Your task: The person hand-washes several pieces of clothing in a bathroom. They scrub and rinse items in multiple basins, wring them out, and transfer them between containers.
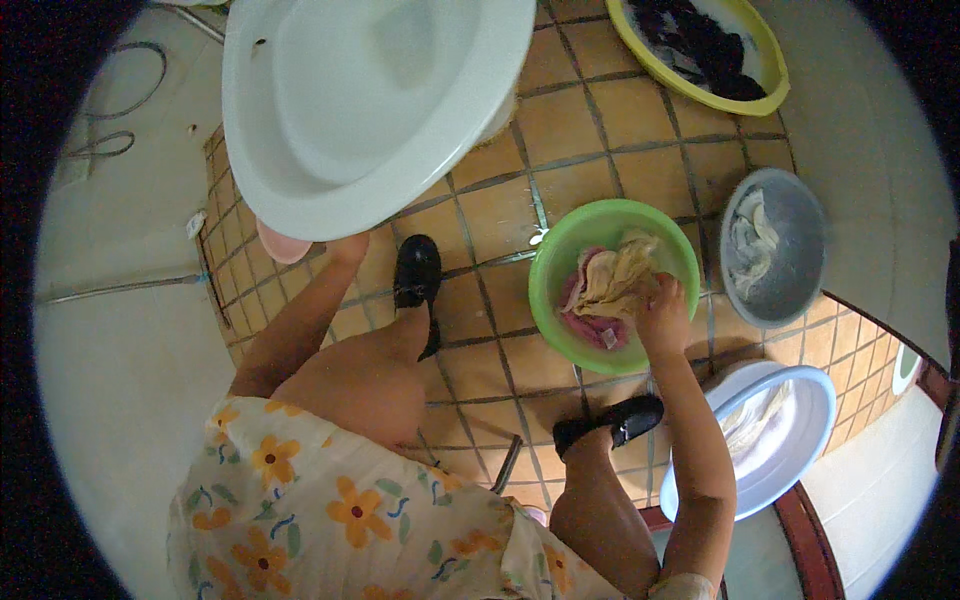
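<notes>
A green plastic basin (541, 307) stands on the floor before me with water and wet cloth in it. My right hand (665, 319) reaches into its right side, fingers closed on a beige cloth (619, 270). Under and beside that cloth lies a pink-red cloth (592, 326) with a small white tag. My left hand (351, 246) is under the rim of the white washbasin (330, 214), which hides its fingers. Close to it, a pink plastic object (281, 244) shows partly; what it is I cannot tell.
To the right are a grey basin (806, 247) with whitish cloth and a light-blue basin (814, 450) holding white cloth. A yellow tub (776, 94) with dark clothes stands at the far right. My black shoes (418, 270) rest on the brown tiled floor (480, 367). A hose (124, 289) runs along the left wall.
</notes>
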A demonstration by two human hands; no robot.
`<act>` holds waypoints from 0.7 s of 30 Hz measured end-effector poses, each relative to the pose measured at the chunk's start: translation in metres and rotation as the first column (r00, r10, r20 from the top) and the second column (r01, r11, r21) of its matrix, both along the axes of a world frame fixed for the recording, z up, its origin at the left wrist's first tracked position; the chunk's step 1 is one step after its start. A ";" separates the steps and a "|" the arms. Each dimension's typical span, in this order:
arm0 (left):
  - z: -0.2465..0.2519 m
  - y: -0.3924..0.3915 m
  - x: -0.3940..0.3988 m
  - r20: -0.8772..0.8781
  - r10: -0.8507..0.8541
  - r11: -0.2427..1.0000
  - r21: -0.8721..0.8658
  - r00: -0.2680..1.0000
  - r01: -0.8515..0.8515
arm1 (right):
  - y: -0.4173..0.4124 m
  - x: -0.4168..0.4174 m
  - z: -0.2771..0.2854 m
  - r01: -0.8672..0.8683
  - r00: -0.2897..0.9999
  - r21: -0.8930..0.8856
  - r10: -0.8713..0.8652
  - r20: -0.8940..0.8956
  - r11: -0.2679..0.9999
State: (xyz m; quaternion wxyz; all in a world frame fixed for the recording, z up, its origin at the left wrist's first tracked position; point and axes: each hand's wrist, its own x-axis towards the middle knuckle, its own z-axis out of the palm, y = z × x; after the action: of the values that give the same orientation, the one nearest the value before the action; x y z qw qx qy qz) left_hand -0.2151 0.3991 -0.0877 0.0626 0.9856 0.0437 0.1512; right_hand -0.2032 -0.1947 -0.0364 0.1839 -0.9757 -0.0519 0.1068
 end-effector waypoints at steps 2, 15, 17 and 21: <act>-0.005 0.008 -0.001 -0.097 0.021 0.976 0.218 0.995 0.001 | 0.002 -0.002 -0.021 0.033 0.995 0.062 -0.038 0.095 0.998; 0.157 -0.286 0.069 -0.526 -0.648 0.672 -0.735 0.550 0.089 | 0.011 0.006 -0.097 0.814 0.554 0.534 -0.028 -0.832 0.228; 0.155 -0.310 0.066 -0.527 -0.703 0.655 -0.742 0.477 0.145 | 0.029 0.004 -0.028 0.865 0.476 0.449 -0.083 -0.875 0.226; 0.136 -0.375 0.061 -0.440 -0.733 0.656 -0.661 0.519 0.365 | 0.026 -0.029 0.005 0.340 0.913 0.608 -0.098 -0.395 0.717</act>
State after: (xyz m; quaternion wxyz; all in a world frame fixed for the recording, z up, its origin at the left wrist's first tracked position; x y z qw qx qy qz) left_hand -0.1542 0.0237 0.0479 0.3351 0.8756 -0.2269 -0.2636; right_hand -0.2325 -0.1687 -0.0313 0.5367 -0.8115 0.0634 0.2224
